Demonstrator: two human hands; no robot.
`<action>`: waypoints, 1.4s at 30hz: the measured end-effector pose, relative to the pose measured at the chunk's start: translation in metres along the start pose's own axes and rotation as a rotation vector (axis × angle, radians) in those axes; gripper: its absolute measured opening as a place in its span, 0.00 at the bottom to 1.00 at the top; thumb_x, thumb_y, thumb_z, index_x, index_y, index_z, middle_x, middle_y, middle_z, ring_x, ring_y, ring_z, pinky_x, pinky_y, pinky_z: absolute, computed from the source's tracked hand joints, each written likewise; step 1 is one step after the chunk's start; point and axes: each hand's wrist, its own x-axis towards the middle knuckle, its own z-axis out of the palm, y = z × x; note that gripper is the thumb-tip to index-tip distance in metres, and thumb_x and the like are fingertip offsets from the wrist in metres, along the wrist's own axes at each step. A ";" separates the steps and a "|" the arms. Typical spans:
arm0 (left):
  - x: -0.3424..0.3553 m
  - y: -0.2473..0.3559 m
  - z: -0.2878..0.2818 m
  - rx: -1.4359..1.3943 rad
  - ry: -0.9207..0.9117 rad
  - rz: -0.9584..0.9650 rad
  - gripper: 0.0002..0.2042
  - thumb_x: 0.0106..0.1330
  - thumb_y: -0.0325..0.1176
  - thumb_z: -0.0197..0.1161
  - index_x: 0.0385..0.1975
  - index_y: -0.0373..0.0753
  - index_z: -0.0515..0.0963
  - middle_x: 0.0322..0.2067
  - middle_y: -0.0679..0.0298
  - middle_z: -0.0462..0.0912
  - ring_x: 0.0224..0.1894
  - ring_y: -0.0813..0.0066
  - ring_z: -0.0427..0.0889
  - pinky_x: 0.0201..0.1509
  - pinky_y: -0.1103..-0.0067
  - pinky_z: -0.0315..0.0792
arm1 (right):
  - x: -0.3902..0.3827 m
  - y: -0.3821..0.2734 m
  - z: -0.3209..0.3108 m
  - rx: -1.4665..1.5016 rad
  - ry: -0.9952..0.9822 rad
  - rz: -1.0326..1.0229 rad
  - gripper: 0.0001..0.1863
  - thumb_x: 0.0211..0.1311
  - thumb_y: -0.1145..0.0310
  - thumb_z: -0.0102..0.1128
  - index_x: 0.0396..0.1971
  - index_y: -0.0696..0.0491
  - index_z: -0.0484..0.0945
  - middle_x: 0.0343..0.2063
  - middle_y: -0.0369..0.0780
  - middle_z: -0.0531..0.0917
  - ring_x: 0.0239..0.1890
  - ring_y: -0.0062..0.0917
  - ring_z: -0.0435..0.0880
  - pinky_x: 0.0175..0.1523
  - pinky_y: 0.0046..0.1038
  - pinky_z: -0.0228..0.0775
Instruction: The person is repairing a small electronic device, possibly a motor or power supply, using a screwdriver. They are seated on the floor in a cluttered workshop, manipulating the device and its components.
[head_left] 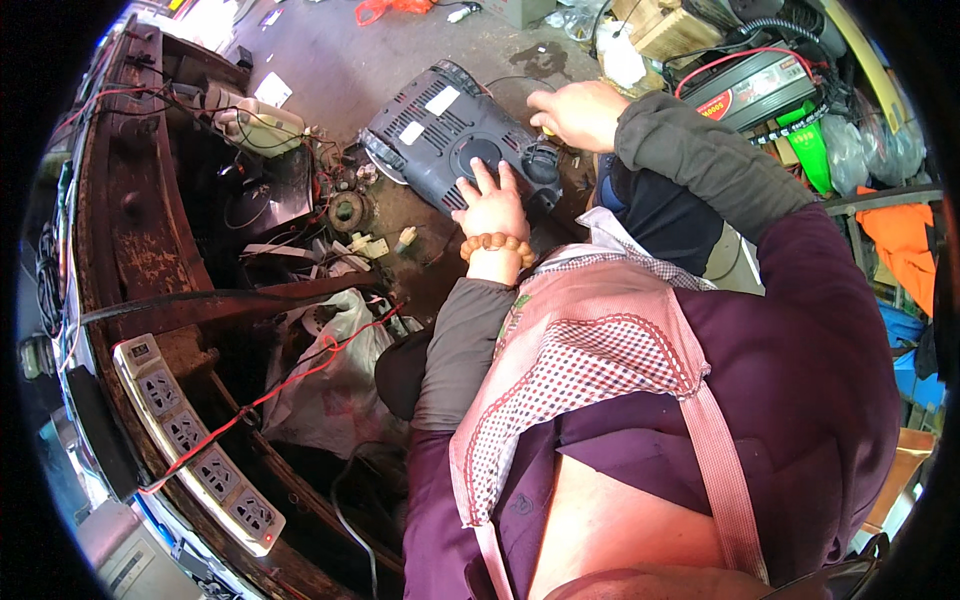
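A dark grey plastic appliance (432,172) with rows of vent slots and two pale labels lies with its vented face up, low in front of me. My left hand (493,214), a beaded bracelet at its wrist, rests on that face with fingers spread beside a round disc. Just past the right end of the appliance, my right hand (582,114) is curled closed. A bit of yellow shows under its fingers, but what it grips is mostly hidden. A thin dark cord runs behind the appliance near this hand.
A worn bench frame (140,215) runs along my left, carrying a white power strip (200,450) and a red wire. Small parts and scraps lie inside it near a white plastic bag (335,375). At the far right stand a grey metal box (750,92) and a green object (808,150).
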 end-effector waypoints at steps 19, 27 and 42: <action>0.001 0.000 0.000 -0.006 -0.003 -0.003 0.39 0.71 0.32 0.65 0.82 0.55 0.58 0.85 0.53 0.46 0.83 0.39 0.54 0.70 0.36 0.69 | 0.001 0.021 0.018 0.094 0.243 -0.250 0.26 0.72 0.59 0.64 0.66 0.52 0.74 0.52 0.54 0.85 0.55 0.52 0.86 0.59 0.48 0.78; 0.000 0.002 -0.002 -0.010 0.004 0.001 0.37 0.73 0.32 0.63 0.82 0.54 0.58 0.85 0.53 0.47 0.82 0.39 0.55 0.70 0.36 0.69 | 0.007 0.027 0.026 0.076 0.240 -0.270 0.23 0.72 0.62 0.62 0.63 0.54 0.74 0.48 0.54 0.86 0.53 0.52 0.86 0.58 0.49 0.78; 0.006 -0.002 0.009 0.027 0.020 -0.010 0.43 0.67 0.34 0.69 0.83 0.57 0.58 0.85 0.54 0.46 0.82 0.39 0.56 0.71 0.39 0.71 | 0.000 0.003 0.011 0.025 0.105 -0.084 0.18 0.73 0.64 0.59 0.58 0.53 0.75 0.52 0.51 0.81 0.54 0.53 0.84 0.56 0.49 0.78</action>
